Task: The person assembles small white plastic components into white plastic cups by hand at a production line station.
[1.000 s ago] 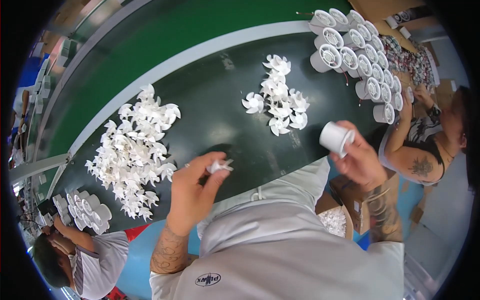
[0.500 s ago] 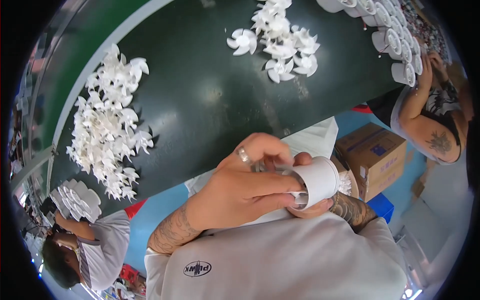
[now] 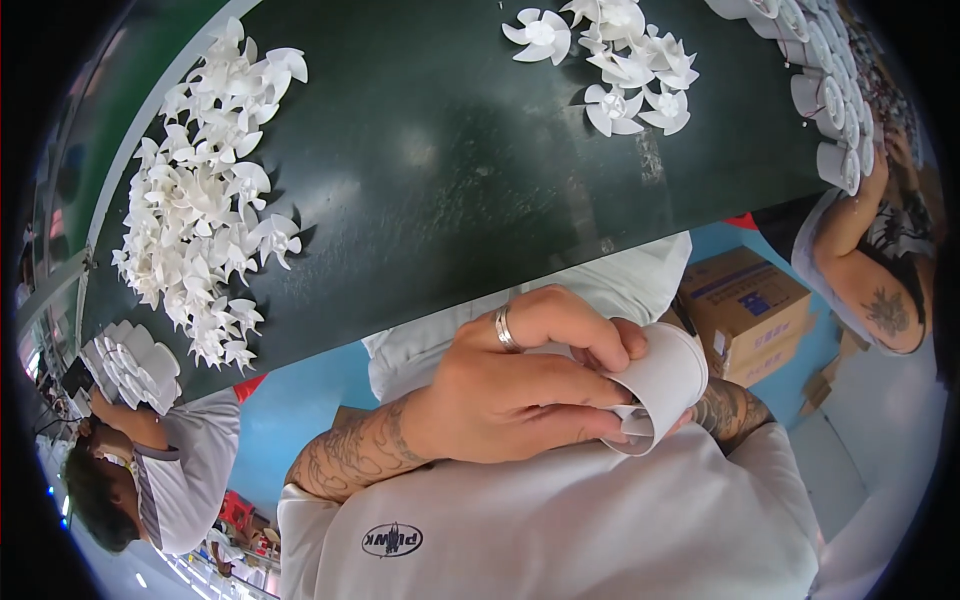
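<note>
A white cylindrical housing [image 3: 668, 380] is tilted in front of my chest, its open end facing left. My right hand [image 3: 684, 420] holds it from behind and below, mostly hidden, with only fingertips showing at its lower edge. My left hand [image 3: 540, 380], wearing a ring, has thumb and fingers closed at the mouth of the housing. They pinch a small white part [image 3: 632, 424] just inside the rim; its full shape is hidden. The upper fingers of the left hand curl against the rim.
A green table [image 3: 420, 200] bears a big heap of white fan impellers [image 3: 195, 200] at left and a smaller group [image 3: 640, 65] at far right. White housings [image 3: 835, 100] stand along the right end. Cardboard boxes [image 3: 745, 300] sit beyond my right arm. One person works on each side.
Both hands and the housing have shifted slightly right and down in view, the housing turning a little. The left fingers stay at its mouth. The whole view has shifted.
</note>
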Demonstrator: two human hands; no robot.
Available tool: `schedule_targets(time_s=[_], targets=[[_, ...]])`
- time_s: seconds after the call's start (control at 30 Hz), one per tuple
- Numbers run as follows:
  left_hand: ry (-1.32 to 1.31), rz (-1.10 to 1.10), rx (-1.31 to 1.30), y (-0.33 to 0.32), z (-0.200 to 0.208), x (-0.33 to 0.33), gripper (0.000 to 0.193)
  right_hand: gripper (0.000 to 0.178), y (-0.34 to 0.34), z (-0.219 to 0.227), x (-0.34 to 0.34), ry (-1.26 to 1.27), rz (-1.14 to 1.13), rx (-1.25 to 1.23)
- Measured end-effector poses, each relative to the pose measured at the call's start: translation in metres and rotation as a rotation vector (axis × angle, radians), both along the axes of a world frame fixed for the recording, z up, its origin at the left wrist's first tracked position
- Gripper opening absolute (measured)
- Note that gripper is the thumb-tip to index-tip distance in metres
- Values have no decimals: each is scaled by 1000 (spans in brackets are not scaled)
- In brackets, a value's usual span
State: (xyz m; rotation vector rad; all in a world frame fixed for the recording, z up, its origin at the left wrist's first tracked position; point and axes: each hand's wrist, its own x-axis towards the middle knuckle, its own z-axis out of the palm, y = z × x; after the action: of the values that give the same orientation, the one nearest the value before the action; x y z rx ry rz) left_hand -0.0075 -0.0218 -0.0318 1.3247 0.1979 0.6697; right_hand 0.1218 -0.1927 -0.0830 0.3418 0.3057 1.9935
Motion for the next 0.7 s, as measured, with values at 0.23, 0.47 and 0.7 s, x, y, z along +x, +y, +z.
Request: schedule_targets(time_s=[0.23,0.47,0.7], targets=[[100,-49,-145,-1,3,-2,27,38,16,14,-2,-600,-92,-109],[207,-347,-295,14,10,-8,40,22,14,41,36,-448,213,-271],[185,-280,-316,4,12,-25,44,15,13,46,16,-500,45,-93]])
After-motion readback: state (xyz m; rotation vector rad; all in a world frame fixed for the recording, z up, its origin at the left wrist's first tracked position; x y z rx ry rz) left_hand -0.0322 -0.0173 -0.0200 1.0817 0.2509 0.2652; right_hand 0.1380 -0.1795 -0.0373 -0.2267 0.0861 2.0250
